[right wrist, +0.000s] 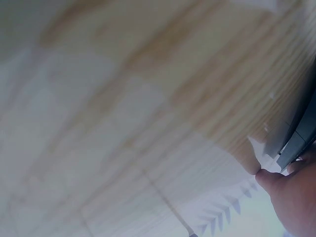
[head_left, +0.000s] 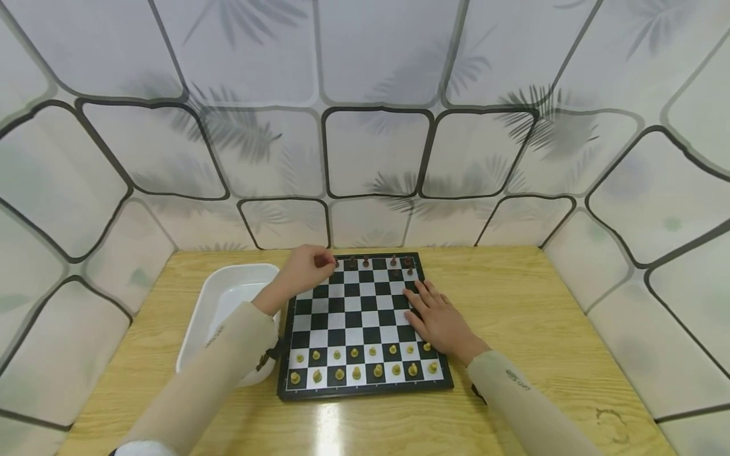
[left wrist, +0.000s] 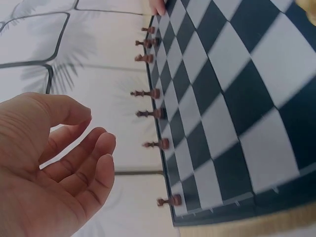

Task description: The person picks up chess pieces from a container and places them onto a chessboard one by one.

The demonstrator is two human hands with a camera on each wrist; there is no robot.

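Note:
My left hand [head_left: 302, 272] hovers at the far left corner of a black-and-white chessboard [head_left: 352, 303]. In the left wrist view its fingers are curled, thumb tip close to the index finger; I cannot tell whether a small piece is between them. A rook [left wrist: 170, 200] stands at the board's far corner beside that hand, with a bishop [left wrist: 157, 144] and other reddish-brown pieces along the same edge. My right hand [head_left: 441, 320] lies with spread fingers over the board's right border, next to a yellow pawn [head_left: 427, 346]. The right wrist view shows it at the dark board edge [right wrist: 298, 136].
Two rows of yellow chess pieces [head_left: 356, 372] line the near side of the board. A white plastic tray [head_left: 196, 323] stands left of the board, partly hidden by my left arm. The wooden table [head_left: 502, 278] meets a patterned backdrop [head_left: 376, 152] behind.

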